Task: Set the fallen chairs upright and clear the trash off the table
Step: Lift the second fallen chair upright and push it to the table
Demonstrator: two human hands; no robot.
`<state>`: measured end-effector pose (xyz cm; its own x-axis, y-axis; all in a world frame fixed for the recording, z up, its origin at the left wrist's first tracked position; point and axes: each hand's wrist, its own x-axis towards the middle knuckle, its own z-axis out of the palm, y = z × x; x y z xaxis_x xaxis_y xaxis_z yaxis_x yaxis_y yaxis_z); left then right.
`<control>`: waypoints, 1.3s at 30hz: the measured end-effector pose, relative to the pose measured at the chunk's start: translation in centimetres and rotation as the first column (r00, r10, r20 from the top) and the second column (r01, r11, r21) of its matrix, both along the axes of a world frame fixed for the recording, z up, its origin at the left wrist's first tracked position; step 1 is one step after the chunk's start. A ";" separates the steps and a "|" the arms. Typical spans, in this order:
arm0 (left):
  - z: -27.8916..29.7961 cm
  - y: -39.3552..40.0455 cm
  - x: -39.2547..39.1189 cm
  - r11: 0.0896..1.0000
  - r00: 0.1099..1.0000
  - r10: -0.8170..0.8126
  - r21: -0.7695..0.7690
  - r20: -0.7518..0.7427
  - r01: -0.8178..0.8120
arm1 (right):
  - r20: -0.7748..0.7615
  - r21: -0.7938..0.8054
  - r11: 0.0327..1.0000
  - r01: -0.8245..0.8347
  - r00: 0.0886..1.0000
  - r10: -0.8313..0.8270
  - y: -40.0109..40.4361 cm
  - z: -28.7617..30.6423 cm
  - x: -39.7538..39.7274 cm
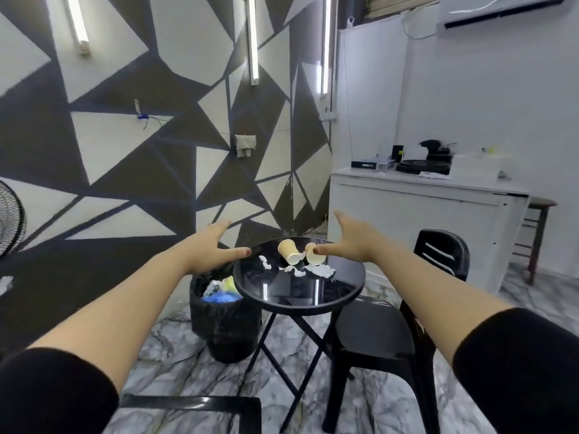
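A small round black table [297, 296] carries two tipped paper cups, one [289, 251] on the left and one [314, 255] on the right, plus torn white paper scraps [319, 270]. A black plastic chair [382, 327] stands upright at the table's right. Part of another black chair [200, 405] shows at the bottom edge. My left hand [216, 249] hovers open above the bin, left of the table. My right hand [347, 241] is open with fingers spread, its thumb over the right cup. Neither hand holds anything.
A black-lined trash bin [224, 327] with blue and yellow waste stands left of the table. A white counter [423, 220] with devices and a wooden stool [537, 233] are at the right. A fan [9, 220] is at the left edge. The floor is marbled.
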<state>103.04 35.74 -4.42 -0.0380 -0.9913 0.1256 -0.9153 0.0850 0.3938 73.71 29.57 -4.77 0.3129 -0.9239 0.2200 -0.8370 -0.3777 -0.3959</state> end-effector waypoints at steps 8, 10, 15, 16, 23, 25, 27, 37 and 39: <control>-3.2 -0.5 -6.8 0.997 0.999 -0.045 0.057 -0.028 0.046 | -0.010 0.044 0.999 0.028 1.000 -0.028 0.9 -3.6 -7.5; -5.0 -0.8 -8.2 0.996 0.999 -0.046 0.073 -0.013 0.047 | 0.003 0.061 0.998 0.027 1.000 -0.027 1.1 -5.3 -9.0; -9.9 -1.5 -10.8 0.983 0.997 -0.080 0.165 0.012 0.077 | 0.014 0.182 0.983 0.039 0.999 -0.042 1.4 -10.4 -11.8; -10.9 -1.7 -11.1 0.980 0.996 -0.088 0.180 0.024 0.082 | 0.009 0.207 0.977 0.044 0.999 -0.047 1.5 -11.4 -12.1; -18.7 -2.4 -12.8 0.967 0.984 -0.177 0.180 -0.023 0.178 | 0.002 0.423 0.894 0.144 0.987 -0.160 2.5 -21.1 -14.0; -21.3 -2.2 -13.2 0.958 0.978 -0.208 0.197 -0.027 0.209 | -0.015 0.460 0.872 0.166 0.984 -0.180 3.2 -23.9 -14.3; -24.9 -1.9 -13.6 0.946 0.974 -0.221 0.233 -0.039 0.224 | -0.021 0.505 0.846 0.171 0.982 -0.186 4.0 -27.4 -14.3; -45.9 1.1 -15.4 0.868 0.961 -0.254 0.413 -0.108 0.275 | -0.001 0.651 0.744 0.151 0.980 -0.199 7.4 -48.6 -15.2; -50.3 1.7 -15.6 0.846 0.959 -0.253 0.451 -0.125 0.282 | -0.009 0.674 0.722 0.154 0.980 -0.200 7.8 -52.8 -15.3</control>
<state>87.41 37.46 -54.71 -0.3175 -0.8883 -0.3317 -0.8574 0.1195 0.5006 58.41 37.37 -57.53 0.1363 -0.8757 -0.4631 -0.8270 0.1568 -0.5399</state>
